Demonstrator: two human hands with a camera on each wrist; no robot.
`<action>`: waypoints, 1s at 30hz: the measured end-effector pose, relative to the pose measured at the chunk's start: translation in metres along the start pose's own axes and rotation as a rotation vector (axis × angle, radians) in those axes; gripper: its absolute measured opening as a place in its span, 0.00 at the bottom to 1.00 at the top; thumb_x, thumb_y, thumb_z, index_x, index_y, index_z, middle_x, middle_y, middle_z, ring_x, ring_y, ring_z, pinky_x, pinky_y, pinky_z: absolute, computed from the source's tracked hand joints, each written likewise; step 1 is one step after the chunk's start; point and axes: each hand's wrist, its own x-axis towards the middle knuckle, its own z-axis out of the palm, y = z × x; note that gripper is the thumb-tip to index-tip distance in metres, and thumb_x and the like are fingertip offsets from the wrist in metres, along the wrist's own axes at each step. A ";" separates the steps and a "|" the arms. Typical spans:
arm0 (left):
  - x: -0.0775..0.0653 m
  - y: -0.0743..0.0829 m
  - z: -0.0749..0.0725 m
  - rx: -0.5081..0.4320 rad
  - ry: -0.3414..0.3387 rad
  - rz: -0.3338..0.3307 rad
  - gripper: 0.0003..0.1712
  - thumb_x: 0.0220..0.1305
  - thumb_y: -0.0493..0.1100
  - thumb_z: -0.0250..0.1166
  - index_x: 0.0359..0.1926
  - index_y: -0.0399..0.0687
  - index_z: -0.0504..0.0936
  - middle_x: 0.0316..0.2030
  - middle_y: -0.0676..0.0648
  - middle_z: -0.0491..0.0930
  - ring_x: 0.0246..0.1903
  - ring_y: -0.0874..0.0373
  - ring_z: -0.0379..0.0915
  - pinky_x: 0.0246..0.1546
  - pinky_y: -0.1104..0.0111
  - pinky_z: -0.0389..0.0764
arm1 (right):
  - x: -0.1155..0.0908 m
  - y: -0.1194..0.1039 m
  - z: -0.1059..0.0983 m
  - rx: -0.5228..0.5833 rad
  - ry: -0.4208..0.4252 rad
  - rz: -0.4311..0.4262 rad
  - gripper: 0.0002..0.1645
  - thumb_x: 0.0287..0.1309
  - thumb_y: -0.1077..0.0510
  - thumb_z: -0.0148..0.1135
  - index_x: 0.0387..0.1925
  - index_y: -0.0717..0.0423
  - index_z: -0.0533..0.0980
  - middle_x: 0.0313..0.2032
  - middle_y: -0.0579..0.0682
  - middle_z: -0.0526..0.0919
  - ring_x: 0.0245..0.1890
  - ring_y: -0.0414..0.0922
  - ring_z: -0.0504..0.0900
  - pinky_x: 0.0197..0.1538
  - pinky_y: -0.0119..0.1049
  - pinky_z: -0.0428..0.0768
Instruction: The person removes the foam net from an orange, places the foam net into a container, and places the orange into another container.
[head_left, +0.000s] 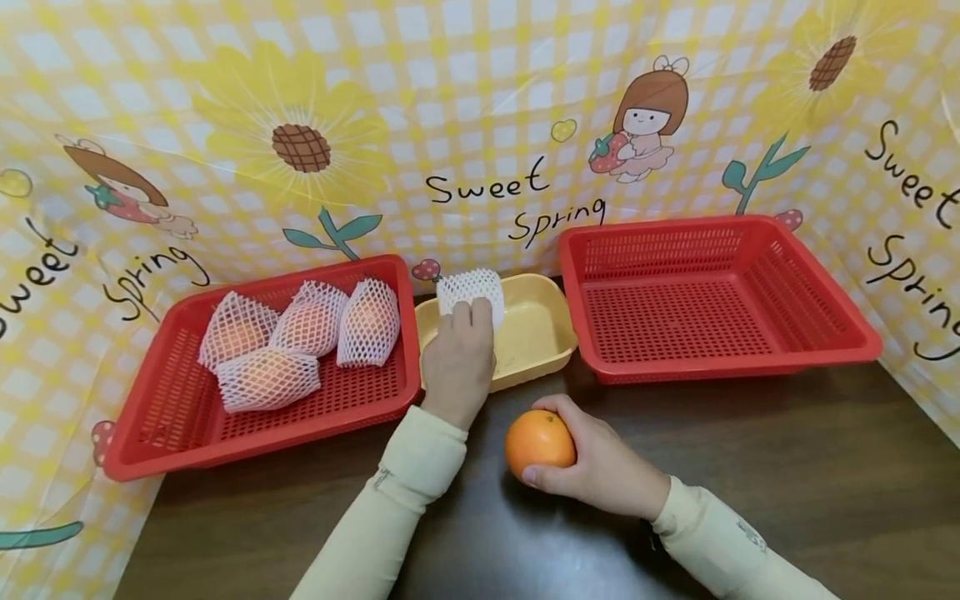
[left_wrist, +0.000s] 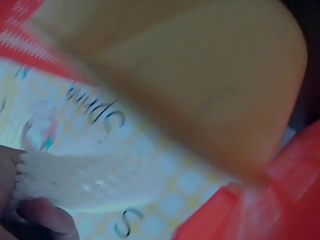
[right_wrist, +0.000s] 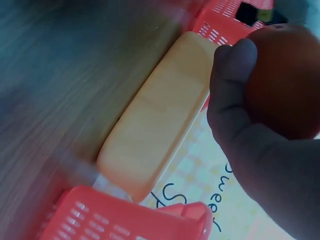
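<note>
My left hand (head_left: pixel 461 354) is over the left part of a small yellow bin (head_left: pixel 528 329), its curled fingers pinching a white foam fruit net (head_left: pixel 471 287). In the left wrist view the foam net (left_wrist: pixel 90 180) juts out from between thumb and fingers, looking flat. My right hand (head_left: pixel 600 458) grips an orange (head_left: pixel 538 442) above the dark table, nearer to me than the bin. Thumb and fingers wrap the fruit from its right side, and the orange (right_wrist: pixel 285 82) is bare in the right wrist view too.
On the left stands a red basket (head_left: pixel 352 396) holding several net-wrapped fruits (head_left: pixel 266 379). Another red basket (head_left: pixel 675 321) stands on the right, against the bin's side. A yellow checked cloth (head_left: pixel 465 108) hangs behind them, and the dark wooden table (head_left: pixel 480 533) lies in front.
</note>
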 end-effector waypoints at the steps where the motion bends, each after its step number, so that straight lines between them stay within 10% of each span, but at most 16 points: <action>1: 0.000 0.001 0.008 0.027 -0.023 -0.014 0.07 0.63 0.29 0.61 0.32 0.40 0.71 0.24 0.42 0.69 0.18 0.48 0.69 0.10 0.62 0.70 | -0.001 0.000 -0.001 -0.004 -0.008 0.006 0.37 0.52 0.43 0.76 0.59 0.46 0.69 0.43 0.45 0.80 0.37 0.42 0.79 0.41 0.41 0.78; 9: -0.003 -0.003 0.047 0.143 -0.331 -0.207 0.06 0.71 0.32 0.54 0.35 0.38 0.75 0.29 0.38 0.75 0.21 0.49 0.75 0.15 0.60 0.77 | -0.011 -0.003 -0.009 -0.049 0.006 0.044 0.37 0.52 0.42 0.77 0.59 0.44 0.69 0.44 0.44 0.79 0.38 0.42 0.79 0.41 0.44 0.77; 15: 0.002 -0.015 0.041 -0.062 -0.787 -0.325 0.23 0.69 0.55 0.64 0.46 0.37 0.83 0.41 0.35 0.80 0.40 0.41 0.79 0.36 0.51 0.82 | -0.009 -0.005 -0.014 -0.062 0.033 0.031 0.38 0.50 0.44 0.78 0.59 0.41 0.68 0.46 0.43 0.80 0.39 0.41 0.80 0.42 0.43 0.78; 19: 0.006 -0.016 0.036 -0.162 -0.954 -0.346 0.36 0.65 0.71 0.60 0.36 0.41 0.87 0.39 0.37 0.83 0.40 0.42 0.81 0.37 0.50 0.81 | -0.009 -0.006 -0.020 -0.072 0.053 0.007 0.39 0.50 0.45 0.79 0.60 0.43 0.68 0.46 0.44 0.80 0.39 0.41 0.80 0.42 0.43 0.78; 25: 0.014 -0.002 0.029 -0.153 -0.841 -0.312 0.27 0.71 0.62 0.59 0.39 0.42 0.88 0.38 0.39 0.83 0.40 0.43 0.81 0.38 0.51 0.80 | -0.005 -0.011 -0.038 -0.079 0.135 -0.052 0.40 0.50 0.50 0.80 0.61 0.46 0.69 0.47 0.45 0.80 0.39 0.43 0.80 0.42 0.44 0.79; 30: 0.024 0.032 0.017 -0.432 -0.652 -0.222 0.27 0.73 0.57 0.59 0.58 0.40 0.80 0.50 0.39 0.79 0.47 0.44 0.78 0.45 0.52 0.80 | 0.001 -0.020 -0.076 -0.082 0.253 -0.091 0.39 0.51 0.58 0.79 0.62 0.51 0.68 0.52 0.47 0.78 0.43 0.46 0.79 0.44 0.40 0.78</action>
